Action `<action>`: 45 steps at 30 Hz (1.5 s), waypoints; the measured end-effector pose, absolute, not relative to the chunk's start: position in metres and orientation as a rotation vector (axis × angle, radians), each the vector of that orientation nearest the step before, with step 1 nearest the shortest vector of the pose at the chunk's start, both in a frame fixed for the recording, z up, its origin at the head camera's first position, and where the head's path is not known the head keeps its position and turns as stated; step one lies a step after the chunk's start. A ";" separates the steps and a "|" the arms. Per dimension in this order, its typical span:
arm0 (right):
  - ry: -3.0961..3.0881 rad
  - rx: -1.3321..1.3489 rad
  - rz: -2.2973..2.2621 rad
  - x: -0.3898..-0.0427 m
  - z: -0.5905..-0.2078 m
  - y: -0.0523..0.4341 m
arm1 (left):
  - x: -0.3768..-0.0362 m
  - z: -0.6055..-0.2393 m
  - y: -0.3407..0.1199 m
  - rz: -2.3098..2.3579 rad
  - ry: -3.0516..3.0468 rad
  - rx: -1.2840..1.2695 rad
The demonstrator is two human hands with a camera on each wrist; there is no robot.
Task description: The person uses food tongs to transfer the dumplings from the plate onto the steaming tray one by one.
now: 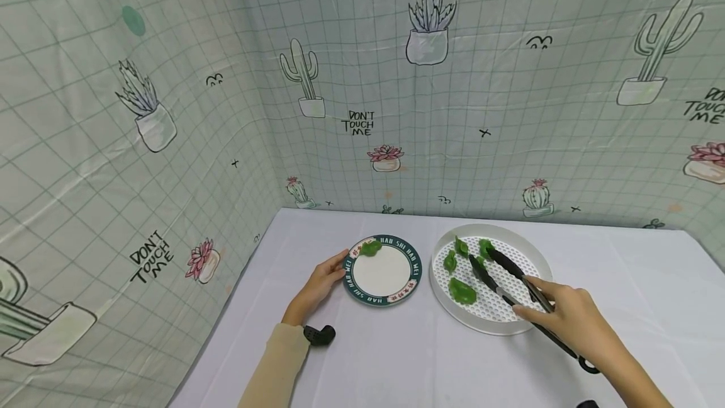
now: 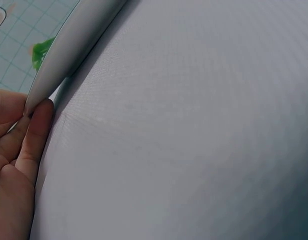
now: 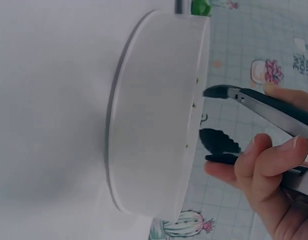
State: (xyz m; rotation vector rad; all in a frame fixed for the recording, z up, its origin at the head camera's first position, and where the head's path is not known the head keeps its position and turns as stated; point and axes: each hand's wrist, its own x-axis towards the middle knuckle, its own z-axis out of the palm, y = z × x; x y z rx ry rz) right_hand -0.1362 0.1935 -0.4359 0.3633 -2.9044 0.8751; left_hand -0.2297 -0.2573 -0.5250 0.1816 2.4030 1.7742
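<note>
The right hand [image 1: 572, 320] grips black tongs [image 1: 510, 282], tips apart over green dumplings [image 1: 461, 291] in the white perforated round tray [image 1: 447, 307]. The left hand [image 1: 320, 282], fingers relaxed, touches the green-rimmed plate [image 1: 385, 298] bearing one dumpling [image 1: 370, 248] on the white table [image 1: 396, 364].

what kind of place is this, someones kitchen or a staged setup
Likely a staged tabletop setup, not a kitchen: a cactus-print cloth backdrop walls off a table under a white cloth, with only a small plate, a perforated white tray of green dumplings and black tongs.
</note>
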 end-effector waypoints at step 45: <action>-2.820 0.503 1.238 -0.191 -0.469 0.023 | -0.229 -0.525 -0.257 1.774 2.407 0.139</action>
